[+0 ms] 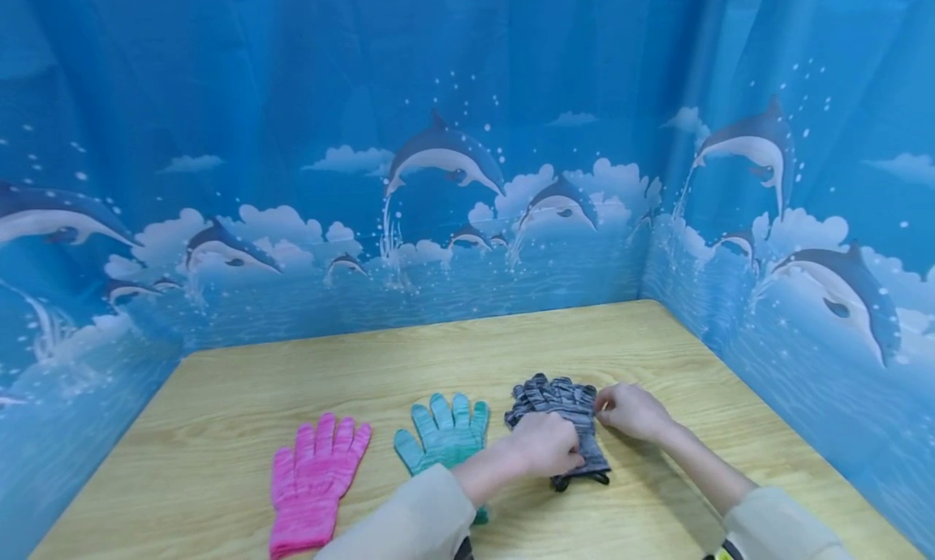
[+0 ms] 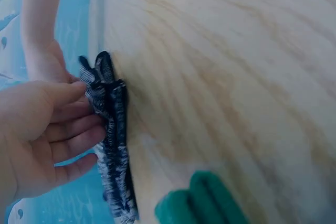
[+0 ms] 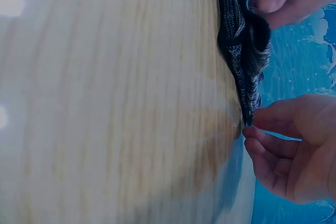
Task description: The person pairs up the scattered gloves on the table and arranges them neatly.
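A stack of grey-and-black knit gloves [image 1: 577, 414] lies on the table, fingers pointing away and cuffs toward me; black edging shows beneath the cuff. My left hand [image 1: 548, 445] reaches over the cuff end, and its thumb and fingertips hold the gloves' edge. In the right wrist view the knit bulges into a fold [image 3: 258, 38] beside that hand. At the right edge, my right hand [image 1: 634, 411] pinches the knit between thumb and finger, plainest in the right wrist view [image 3: 296, 148]. Left of them lies a teal glove [image 1: 447, 438], partly hidden by my left forearm.
A pink glove [image 1: 317, 483] lies flat at the left, fingers away from me. The wooden table [image 1: 351, 381] meets a blue dolphin-print curtain [image 1: 292, 138] along its back and sides.
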`<action>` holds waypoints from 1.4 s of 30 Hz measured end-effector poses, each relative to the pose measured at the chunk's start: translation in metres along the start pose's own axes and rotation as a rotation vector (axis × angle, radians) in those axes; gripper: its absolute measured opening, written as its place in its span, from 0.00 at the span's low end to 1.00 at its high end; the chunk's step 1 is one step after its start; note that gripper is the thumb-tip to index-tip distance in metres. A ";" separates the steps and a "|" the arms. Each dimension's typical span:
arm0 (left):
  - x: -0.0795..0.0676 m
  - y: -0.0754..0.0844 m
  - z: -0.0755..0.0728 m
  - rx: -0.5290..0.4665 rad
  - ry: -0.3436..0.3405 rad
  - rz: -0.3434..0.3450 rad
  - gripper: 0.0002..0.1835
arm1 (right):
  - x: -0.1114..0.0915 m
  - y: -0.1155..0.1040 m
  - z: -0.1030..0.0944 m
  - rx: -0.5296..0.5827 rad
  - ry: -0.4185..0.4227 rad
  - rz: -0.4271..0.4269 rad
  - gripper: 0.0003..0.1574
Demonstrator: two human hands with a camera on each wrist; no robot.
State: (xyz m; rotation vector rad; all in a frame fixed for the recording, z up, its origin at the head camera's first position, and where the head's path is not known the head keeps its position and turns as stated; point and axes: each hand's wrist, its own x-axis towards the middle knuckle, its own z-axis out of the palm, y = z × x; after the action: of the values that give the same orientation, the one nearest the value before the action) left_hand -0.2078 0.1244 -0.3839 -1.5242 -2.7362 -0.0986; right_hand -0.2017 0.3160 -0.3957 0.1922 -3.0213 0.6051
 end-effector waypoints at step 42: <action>-0.019 -0.010 0.001 0.221 -0.002 0.305 0.11 | -0.025 -0.017 -0.006 -0.217 -0.095 -0.704 0.13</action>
State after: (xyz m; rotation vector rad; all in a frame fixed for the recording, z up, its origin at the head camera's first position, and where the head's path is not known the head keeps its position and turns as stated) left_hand -0.2059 0.1029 -0.3861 -1.8447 -2.3817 0.2008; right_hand -0.1745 0.3051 -0.3857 1.2171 -2.7715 0.2026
